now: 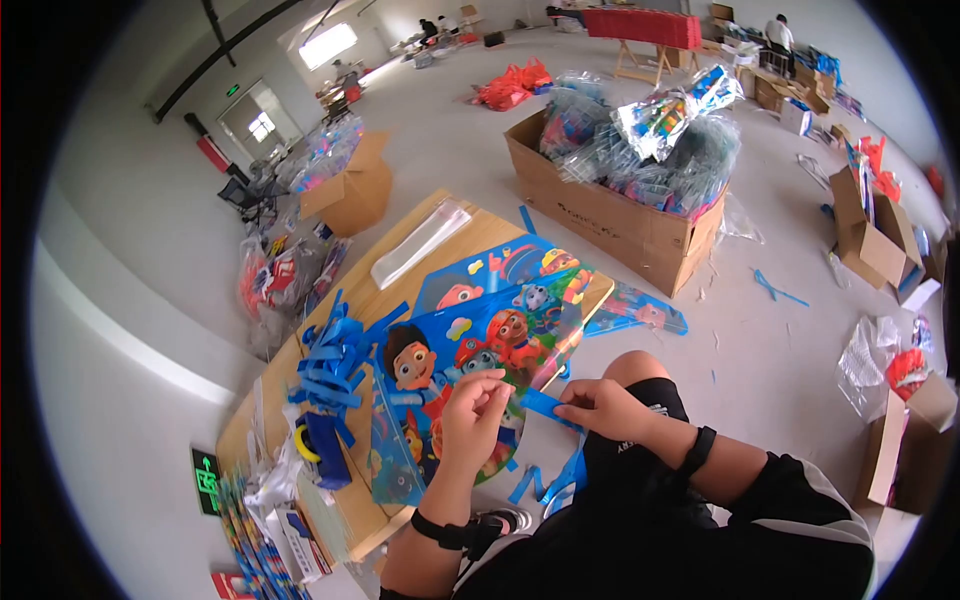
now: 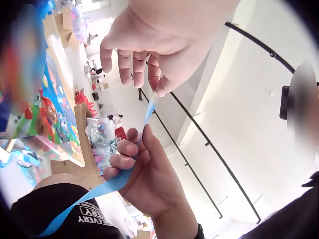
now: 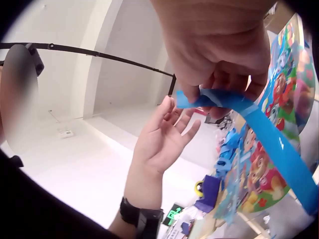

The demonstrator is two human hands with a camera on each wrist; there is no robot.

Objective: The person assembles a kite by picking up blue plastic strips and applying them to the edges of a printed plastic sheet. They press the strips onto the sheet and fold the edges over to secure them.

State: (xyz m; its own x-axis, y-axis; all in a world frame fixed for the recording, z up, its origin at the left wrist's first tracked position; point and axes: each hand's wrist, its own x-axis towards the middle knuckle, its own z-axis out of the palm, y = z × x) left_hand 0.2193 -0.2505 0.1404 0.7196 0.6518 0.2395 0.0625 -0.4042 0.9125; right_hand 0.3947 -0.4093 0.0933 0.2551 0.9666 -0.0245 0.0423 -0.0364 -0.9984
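Note:
My right hand (image 1: 605, 408) pinches a long blue plastic strip (image 3: 279, 144) between thumb and curled fingers. The strip's loose length trails down past my lap. To its left, my left hand (image 1: 475, 415) pinches the short free end with thumb and index finger; a whitish, see-through bit shows at those fingertips (image 2: 159, 91). The left hand's other fingers hang apart from the strip. Beneath the hands, glossy sheets printed with cartoon figures (image 1: 410, 365) lie overlapping on the wooden table (image 1: 440, 222).
A heap of blue strips (image 1: 335, 355) and a blue tape dispenser (image 1: 325, 450) with a yellow ring sit on the table's left side. Clear plastic sleeves (image 1: 420, 243) lie farther back. Beyond stands a large carton (image 1: 610, 225) full of plastic-wrapped items. More cartons (image 1: 868, 225) line the right.

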